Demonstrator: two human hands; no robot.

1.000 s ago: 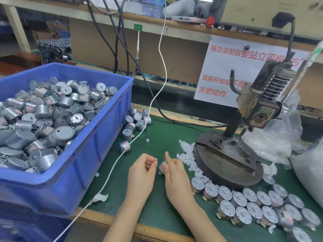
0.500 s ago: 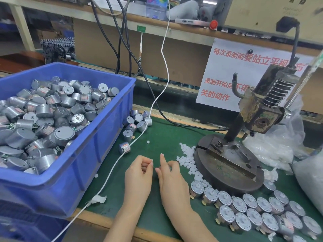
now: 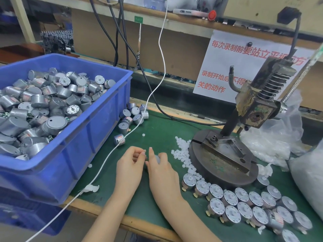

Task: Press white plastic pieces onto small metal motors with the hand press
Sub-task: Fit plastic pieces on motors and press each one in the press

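Note:
My left hand and my right hand meet over the green mat, fingertips almost touching. My right hand curls round a small metal motor, mostly hidden by its fingers. My left hand's fingers are curled, pinching something tiny I cannot make out. A heap of white plastic pieces lies just right of my hands. The hand press stands on its round iron base to the right. Several motors stand in rows at the near right.
A blue bin full of grey motors fills the left. Loose motors lie beside it. A white cable crosses the mat. Plastic bags sit right of the press. The bench's wooden edge runs under my wrists.
Both hands stay together in the same spot, fingers shifting slightly. The motor now shows between my right hand's fingers.

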